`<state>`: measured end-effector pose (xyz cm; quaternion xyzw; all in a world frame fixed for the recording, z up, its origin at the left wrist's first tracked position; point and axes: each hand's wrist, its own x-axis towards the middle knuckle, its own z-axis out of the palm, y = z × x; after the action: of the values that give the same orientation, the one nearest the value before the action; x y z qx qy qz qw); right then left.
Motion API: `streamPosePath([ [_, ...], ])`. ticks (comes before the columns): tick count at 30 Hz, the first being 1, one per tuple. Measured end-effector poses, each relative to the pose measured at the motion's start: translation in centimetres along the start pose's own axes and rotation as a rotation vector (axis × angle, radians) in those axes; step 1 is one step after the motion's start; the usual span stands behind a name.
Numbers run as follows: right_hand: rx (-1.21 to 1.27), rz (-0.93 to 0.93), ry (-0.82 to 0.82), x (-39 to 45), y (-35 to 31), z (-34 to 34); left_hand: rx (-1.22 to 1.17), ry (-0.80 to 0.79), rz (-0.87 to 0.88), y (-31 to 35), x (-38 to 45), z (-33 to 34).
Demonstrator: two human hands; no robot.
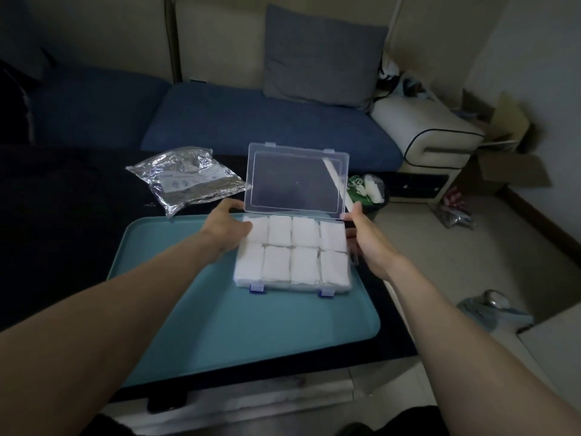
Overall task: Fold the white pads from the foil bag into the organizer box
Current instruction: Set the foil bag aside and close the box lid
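- A clear rectangular plastic organizer box with blue front latches (pixel 292 253) is sitting on a teal flat tray (pixel 239 325), which is lying on a dark counter (pixel 63 231) in front of a blue sofa (pixel 251 121).
- White folded pads (pixel 294 248) are filling all eight compartments, two rows of four, so the folding part is looking finished.
- The transparent hinged lid (pixel 295 180) is standing open, tilted back from the rear edge.
- The left hand (pixel 224 229) is touching the box's left side near the hinge; its fingers are mostly hidden behind the box, so I cannot tell how they are lying.
- The right hand (pixel 366 237) is resting along the right side, thumb reaching up to the lid's lower right corner; whether it is pinching the lid I cannot tell.
- The crinkled silver foil bag (pixel 185 179) is lying flat on the counter, behind the tray and left of the lid, apart from both hands.
- The step in hand is probably closing up: the next move is calling for swinging the lid forward evenly with both hands, then pressing the two blue latches shut without pads catching under the rim.
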<state>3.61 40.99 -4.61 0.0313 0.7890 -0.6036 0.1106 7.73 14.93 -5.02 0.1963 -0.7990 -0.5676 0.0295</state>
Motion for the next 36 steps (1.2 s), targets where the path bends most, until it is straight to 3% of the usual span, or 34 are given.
streamPosePath([
  [5,0.175,0.034,-0.064,-1.2,-0.2,-1.3,-0.131,-0.076,0.05,0.2,-1.3,-0.9],
  [8,0.23,0.064,-0.119,-1.5,-0.3,-2.1,-0.438,-0.19,-0.094,0.8,-2.3,-1.8],
  [10,0.11,0.062,-0.156,-2.0,-0.1,-2.2,-0.538,-0.266,-0.189,0.9,-2.7,-1.9],
  [15,-0.234,0.032,-0.293,-3.0,1.4,-2.4,0.065,-0.247,0.004,-1.1,-3.1,-0.9],
  [20,-0.445,-0.172,-0.121,-2.6,2.2,-1.6,0.567,-0.119,0.208,-0.5,-4.4,-0.9],
  [24,-0.582,-0.251,-0.02,-3.4,2.3,-0.8,0.75,-0.081,0.242,-0.5,-5.5,0.1],
  [28,-0.742,-0.29,-0.018,-4.2,1.8,-0.5,0.878,-0.274,0.21,-0.8,-5.4,-0.6],
  [30,-0.788,-0.301,-0.039,-4.7,1.4,-0.5,0.907,-0.352,0.2,-1.0,-5.4,-1.4],
  [33,-0.847,-0.391,-0.107,-5.5,0.5,-0.5,0.859,-0.278,0.26,-1.0,-5.5,-1.8],
  [36,-0.961,-0.349,-0.239,-6.4,-0.4,-0.4,0.841,-0.255,0.41,-0.7,-6.0,-1.5],
])
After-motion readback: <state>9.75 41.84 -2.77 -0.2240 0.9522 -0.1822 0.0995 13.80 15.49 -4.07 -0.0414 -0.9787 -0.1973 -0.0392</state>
